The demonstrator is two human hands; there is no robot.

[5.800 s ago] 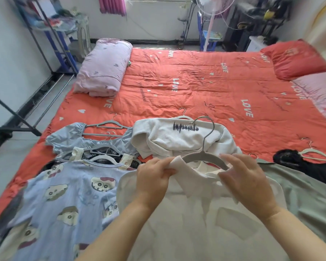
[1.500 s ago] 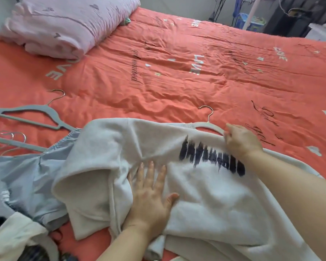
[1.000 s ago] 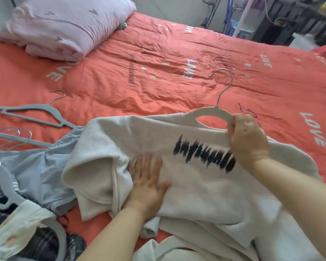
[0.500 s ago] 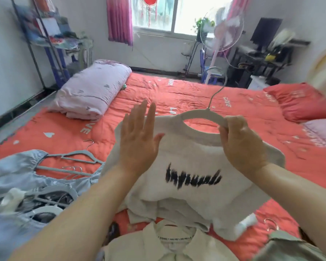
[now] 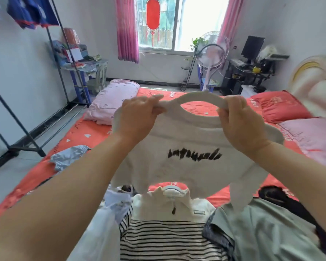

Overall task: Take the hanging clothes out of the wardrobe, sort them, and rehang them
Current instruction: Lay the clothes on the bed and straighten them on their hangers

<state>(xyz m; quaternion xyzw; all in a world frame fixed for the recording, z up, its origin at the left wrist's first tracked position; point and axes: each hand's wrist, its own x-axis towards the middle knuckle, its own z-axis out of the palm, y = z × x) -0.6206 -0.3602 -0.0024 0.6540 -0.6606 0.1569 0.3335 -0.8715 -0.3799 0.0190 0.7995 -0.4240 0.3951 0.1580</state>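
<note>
Sweatshirt (image 5: 186,140), white, black print (image 5: 194,154) across the chest: held up in the air over the bed (image 5: 79,132), front toward the camera. Left hand (image 5: 137,117) pinches the collar at one side, right hand (image 5: 241,125) grips it at the other. The fingers of both are curled on the neckband, which is stretched into a wide loop between them. Hem hangs just above a white collared shirt (image 5: 173,208) lying on a hanger (image 5: 172,193) (only its top shows at the collar). Striped top (image 5: 166,240) nearest the camera. Grey-green shirt (image 5: 262,232) to its right, black garment (image 5: 277,196) beyond. Blue garment (image 5: 68,157) near the bed's left edge. Pink rolled quilt (image 5: 111,98) at the far left. Rack (image 5: 60,53) along the left wall. Fan (image 5: 213,51) by the window.
</note>
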